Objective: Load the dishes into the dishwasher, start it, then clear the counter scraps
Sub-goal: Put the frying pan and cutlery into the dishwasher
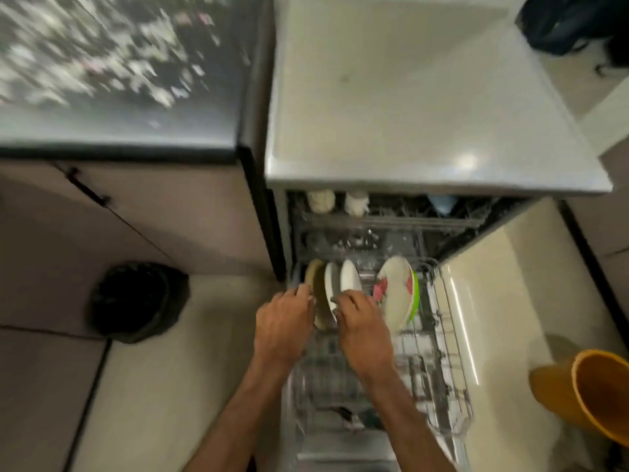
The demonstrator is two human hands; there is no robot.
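Your dishes stand on edge in the lower rack (446,338) of the open dishwasher, pulled out at 6 o'clock. Going from 9 o'clock to 3 o'clock, you have a tan plate (315,277), a first white plate (331,281), a second white plate (350,274), and a big flowered plate (394,291) with red blooms. A green-rimmed dish (415,298) sits tight behind that one.

Your left hand (284,323) curls its fingers on the tan plate's rim. Your right hand (364,327) seems to pinch the low rim of the first white plate, but the blur makes it hard to be sure.

The upper rack (391,222), at 12 o'clock from the plates, holds a whitish cup (321,200), another whitish thing (355,202) and something light blue (442,203).

A black bin (139,301) sits at 9 o'clock. An orange bucket (599,393) sits at 4 o'clock.
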